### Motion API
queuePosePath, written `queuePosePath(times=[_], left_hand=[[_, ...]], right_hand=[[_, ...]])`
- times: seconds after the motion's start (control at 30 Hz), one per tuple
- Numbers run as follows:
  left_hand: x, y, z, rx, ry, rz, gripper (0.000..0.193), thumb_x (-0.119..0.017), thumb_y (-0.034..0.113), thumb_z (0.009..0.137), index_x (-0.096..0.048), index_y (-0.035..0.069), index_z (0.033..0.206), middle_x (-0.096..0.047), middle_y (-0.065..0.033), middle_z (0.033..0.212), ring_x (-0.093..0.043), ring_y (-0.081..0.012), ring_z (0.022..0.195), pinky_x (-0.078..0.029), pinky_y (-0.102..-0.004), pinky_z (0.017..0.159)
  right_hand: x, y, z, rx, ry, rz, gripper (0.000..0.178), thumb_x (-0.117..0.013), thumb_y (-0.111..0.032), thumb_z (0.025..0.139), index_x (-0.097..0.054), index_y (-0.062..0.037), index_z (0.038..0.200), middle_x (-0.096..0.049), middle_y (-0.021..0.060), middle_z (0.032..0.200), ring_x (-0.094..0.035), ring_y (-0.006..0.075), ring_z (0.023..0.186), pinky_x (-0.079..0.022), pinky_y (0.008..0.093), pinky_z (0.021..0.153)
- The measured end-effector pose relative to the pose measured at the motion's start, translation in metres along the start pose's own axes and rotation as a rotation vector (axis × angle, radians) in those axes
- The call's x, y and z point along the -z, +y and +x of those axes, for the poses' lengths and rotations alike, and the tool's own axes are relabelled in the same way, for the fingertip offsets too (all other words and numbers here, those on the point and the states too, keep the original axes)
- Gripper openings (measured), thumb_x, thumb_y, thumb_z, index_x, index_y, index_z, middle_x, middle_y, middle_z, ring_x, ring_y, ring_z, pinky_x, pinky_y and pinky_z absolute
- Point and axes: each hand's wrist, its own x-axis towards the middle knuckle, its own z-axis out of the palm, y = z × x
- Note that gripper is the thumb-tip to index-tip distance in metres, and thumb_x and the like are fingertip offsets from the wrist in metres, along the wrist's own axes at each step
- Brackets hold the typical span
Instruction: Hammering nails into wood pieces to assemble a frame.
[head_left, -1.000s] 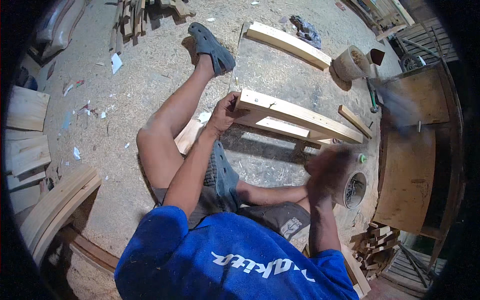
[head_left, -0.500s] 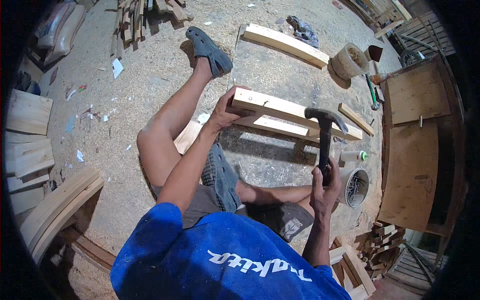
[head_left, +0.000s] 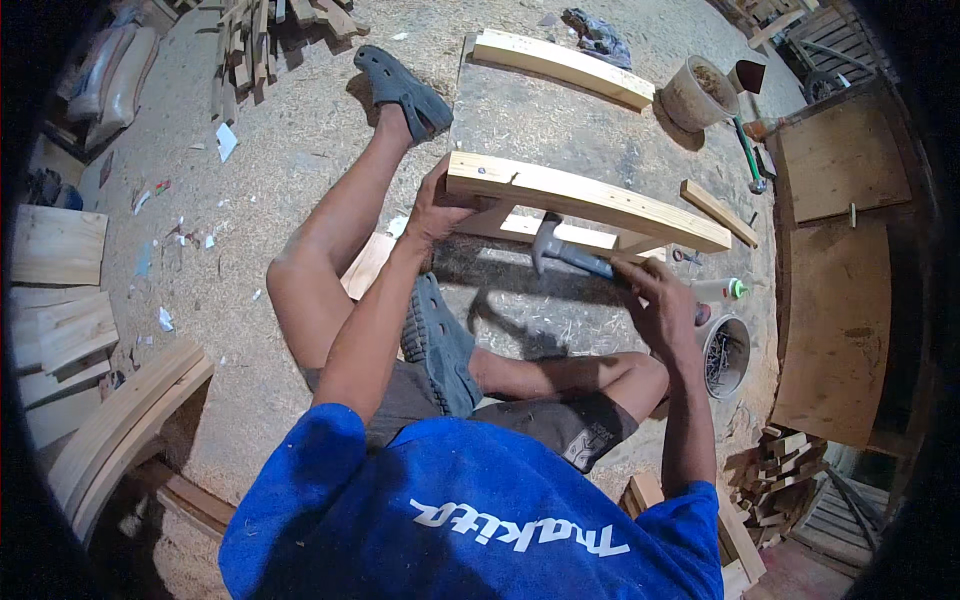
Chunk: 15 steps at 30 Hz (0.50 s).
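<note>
A pale wooden frame (head_left: 600, 204), built of long beams joined by short crosspieces, lies raised above the board in front of me. My left hand (head_left: 436, 212) is closed round its left end. In my right hand (head_left: 664, 304) is a claw hammer (head_left: 582, 258), held by its handle and lying nearly level. The hammer's head points left and sits just on the near side of the frame, apart from the top beam. A dark nail-like spot shows at the beam's left end. Beside my right wrist stands a bucket of nails (head_left: 728, 357), with a green-capped bottle (head_left: 722, 290) behind it.
A loose timber beam (head_left: 560, 68) lies at the far edge of the board, and a short stick (head_left: 718, 213) to the right. Farther right are a bucket (head_left: 697, 94) and a green-handled hammer (head_left: 748, 158). A wooden cabinet (head_left: 838, 320) borders the right side. Wood stacks (head_left: 110, 430) lie left.
My right hand has swung the hammer from upright over the frame's right half down to level, its head now farther left. The frame's left end has shifted slightly up and left in view.
</note>
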Motion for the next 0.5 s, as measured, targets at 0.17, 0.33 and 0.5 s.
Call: queuePosePath(times=[0.17,0.33,0.5], left_hand=[[-0.004,0.005,-0.001,-0.03,0.041,-0.005,0.073,-0.089,-0.001,0.068,-0.062,0.006,0.135,-0.073,-0.0062,0.125,-0.068,-0.0199,0.12,-0.053,-0.0367,0.11],[-0.002,0.0,0.002,-0.036,0.02,-0.039,0.07,-0.088,-0.003,0.069,-0.062,0.006,0.134,-0.074,-0.0062,0.123,-0.069,-0.019,0.118,-0.053,-0.0358,0.109],[-0.002,0.003,0.001,-0.007,0.0,0.007,0.068,-0.09,-0.001,0.071,-0.063,0.007,0.133,-0.074,-0.0057,0.122,-0.07,-0.0179,0.116,-0.055,-0.035,0.107]], right_hand=[[0.003,-0.003,-0.001,0.012,0.019,0.126,0.038,-0.083,-0.017,0.091,-0.079,-0.0214,0.129,-0.074,0.009,0.1,-0.075,0.0298,0.083,-0.058,0.0419,0.071],[0.017,-0.005,0.006,0.22,-0.016,0.213,0.042,-0.087,-0.011,0.085,-0.08,-0.0172,0.126,-0.074,0.0097,0.1,-0.075,0.0294,0.083,-0.058,0.0412,0.073],[0.019,0.006,0.025,0.137,0.011,-0.069,0.041,-0.084,-0.012,0.086,-0.078,-0.0173,0.126,-0.072,0.0072,0.099,-0.072,0.026,0.085,-0.057,0.0421,0.073]])
